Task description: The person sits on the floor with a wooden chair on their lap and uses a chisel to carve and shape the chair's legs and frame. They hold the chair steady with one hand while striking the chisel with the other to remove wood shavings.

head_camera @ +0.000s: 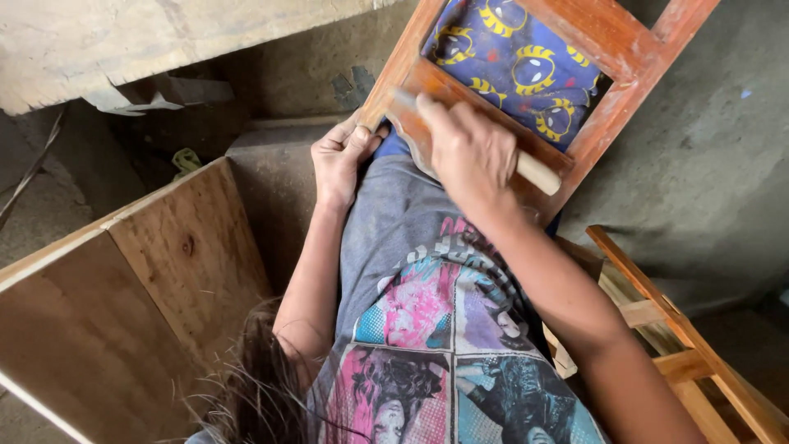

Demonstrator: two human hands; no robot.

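Observation:
A reddish-brown stained wooden frame [612, 45] rests against my lap, tilted away from me. My left hand [339, 154] grips the frame's lower left corner. My right hand [470, 146] is closed around a brush with a pale wooden handle [538, 172], its head pressed against the frame's lower rail [444, 86]. The brush head is mostly hidden by my fingers. Blue cloth with yellow ring patterns [518, 62] shows through the frame's opening. I wear a grey printed shirt [419, 312].
A large bare plywood box [140, 304] stands at the left. Unstained wooden frame pieces [682, 345] lie at the lower right. A rough concrete floor [707, 164] surrounds me, and a worn pale board [123, 41] crosses the top left.

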